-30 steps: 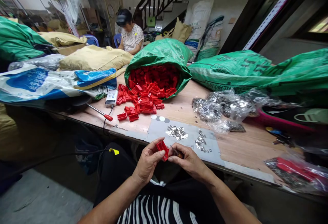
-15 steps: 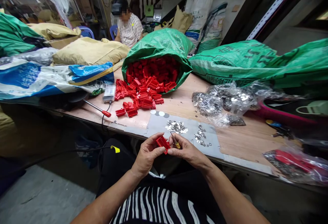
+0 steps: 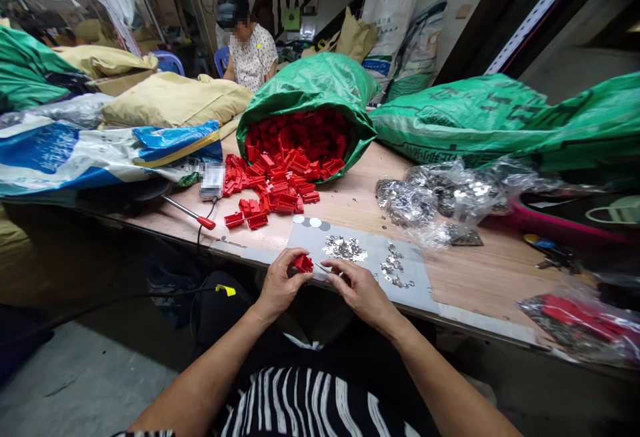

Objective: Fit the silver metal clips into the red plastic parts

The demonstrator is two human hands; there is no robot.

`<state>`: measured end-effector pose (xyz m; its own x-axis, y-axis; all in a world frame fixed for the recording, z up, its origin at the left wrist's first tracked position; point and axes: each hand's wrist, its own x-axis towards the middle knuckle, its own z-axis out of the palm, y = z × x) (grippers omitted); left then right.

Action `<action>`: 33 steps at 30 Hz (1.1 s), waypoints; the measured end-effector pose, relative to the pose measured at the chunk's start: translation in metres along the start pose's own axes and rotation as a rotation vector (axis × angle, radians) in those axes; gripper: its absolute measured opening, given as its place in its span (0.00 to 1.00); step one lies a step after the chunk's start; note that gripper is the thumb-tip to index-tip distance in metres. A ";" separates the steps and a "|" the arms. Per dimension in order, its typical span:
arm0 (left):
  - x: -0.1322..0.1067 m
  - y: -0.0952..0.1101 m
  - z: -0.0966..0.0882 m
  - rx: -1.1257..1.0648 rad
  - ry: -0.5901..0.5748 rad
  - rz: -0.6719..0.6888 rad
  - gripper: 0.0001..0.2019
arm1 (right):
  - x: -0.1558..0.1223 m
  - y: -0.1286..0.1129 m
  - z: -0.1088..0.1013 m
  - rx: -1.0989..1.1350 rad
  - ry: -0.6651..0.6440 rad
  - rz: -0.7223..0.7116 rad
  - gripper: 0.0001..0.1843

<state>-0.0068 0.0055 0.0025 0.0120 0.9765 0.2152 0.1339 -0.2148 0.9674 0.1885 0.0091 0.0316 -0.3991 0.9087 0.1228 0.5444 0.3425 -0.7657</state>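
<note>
My left hand (image 3: 281,284) grips a small red plastic housing (image 3: 303,264) between thumb and fingers, above the table's front edge. Facing it from the right, my right hand (image 3: 356,285) pinches a thin metal-tipped tool (image 3: 323,268); its tip points toward the housing, and my fingers hide the handle. Just beyond my hands, a heap of small shiny metal pieces (image 3: 344,248) lies on a grey sheet (image 3: 367,270). A smaller scatter of metal pieces (image 3: 393,265) is right of that heap. Many like red housings (image 3: 283,187) spill from a green sack (image 3: 315,80).
Clear bags of metal parts (image 3: 435,197) lie at the right, near a pink-rimmed container (image 3: 505,224). A red-handled rod (image 3: 193,214) juts out at left. Full sacks (image 3: 175,100) line the back. A co-worker (image 3: 253,54) sits beyond the table.
The red housing has turned and moved slightly left and up in my left hand. My right hand has drawn away from it, and the tool's yellow handle is now hidden.
</note>
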 end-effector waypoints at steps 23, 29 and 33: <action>0.012 -0.004 -0.002 0.084 -0.137 -0.027 0.21 | 0.009 0.002 0.005 -0.214 -0.036 -0.065 0.09; 0.012 -0.007 -0.001 0.154 -0.146 0.009 0.18 | 0.006 -0.016 0.020 -0.408 -0.011 0.070 0.09; 0.013 -0.006 -0.002 0.179 -0.177 0.011 0.18 | 0.006 -0.022 0.026 -0.462 0.003 0.101 0.09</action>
<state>-0.0095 0.0194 -0.0004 0.1855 0.9653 0.1839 0.3059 -0.2345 0.9227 0.1553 0.0005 0.0323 -0.3256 0.9433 0.0642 0.8520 0.3222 -0.4127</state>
